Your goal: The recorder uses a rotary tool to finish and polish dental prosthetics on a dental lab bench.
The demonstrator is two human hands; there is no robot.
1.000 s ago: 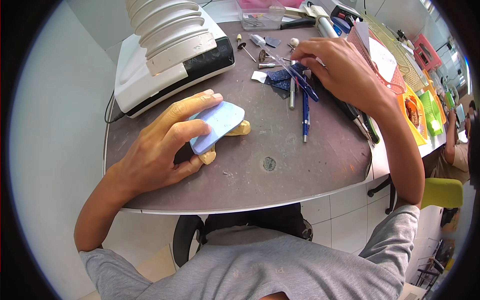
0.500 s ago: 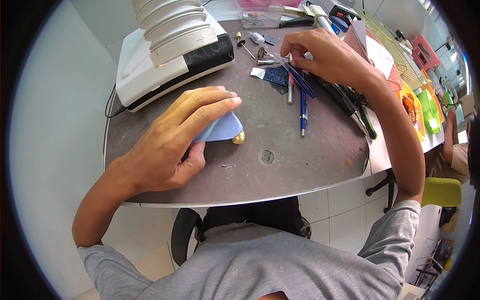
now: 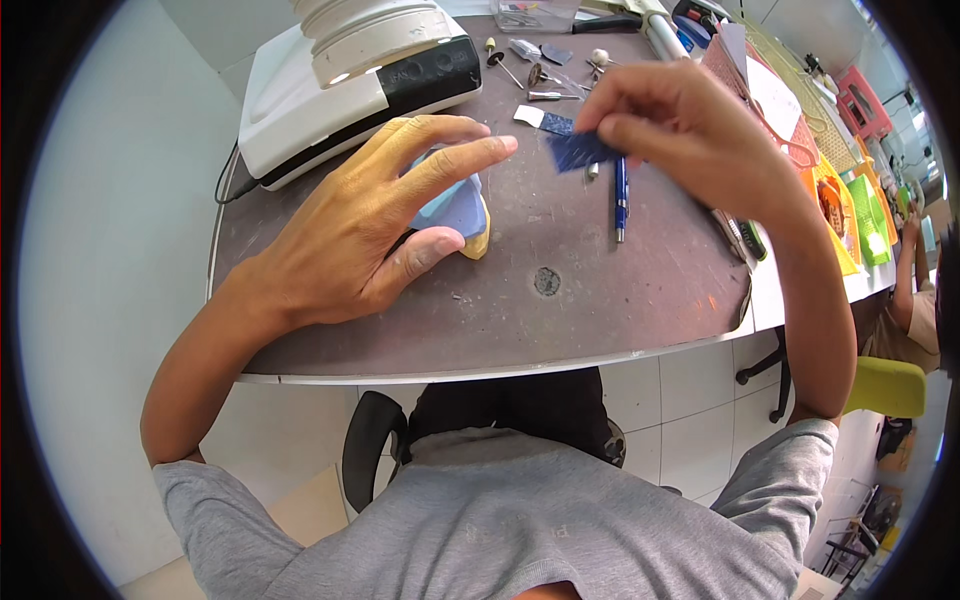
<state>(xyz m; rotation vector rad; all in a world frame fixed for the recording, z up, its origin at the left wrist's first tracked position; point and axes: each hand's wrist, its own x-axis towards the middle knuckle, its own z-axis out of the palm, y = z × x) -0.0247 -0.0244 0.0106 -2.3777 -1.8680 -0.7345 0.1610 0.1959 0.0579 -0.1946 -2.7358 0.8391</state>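
My left hand [image 3: 370, 215] is open, its fingers and thumb spread above and around a light blue and yellow dental cast [image 3: 455, 210] on the table. Its fingers hide much of the cast, and I cannot tell whether they touch it. On the right, my right hand [image 3: 680, 130] pinches a small dark blue sheet of paper [image 3: 580, 152] between thumb and fingers, raised over the table and slightly blurred. A blue pen [image 3: 621, 205] lies just below that hand. Beside the sheet is another dark blue piece with a white end [image 3: 529, 116].
A white machine with a ribbed hose [image 3: 370, 90] stands at the back left. Small rotary bits [image 3: 540, 76] lie at the back, near a clear plastic box [image 3: 535, 15]. Baskets [image 3: 835, 210] line the right side. Another person's arm [image 3: 908, 250] shows at far right.
My right hand has picked up the dark blue sheet and brought it left; the blue scissors no longer show. My left fingers have spread from their grip on the cast. The view has shifted slightly.
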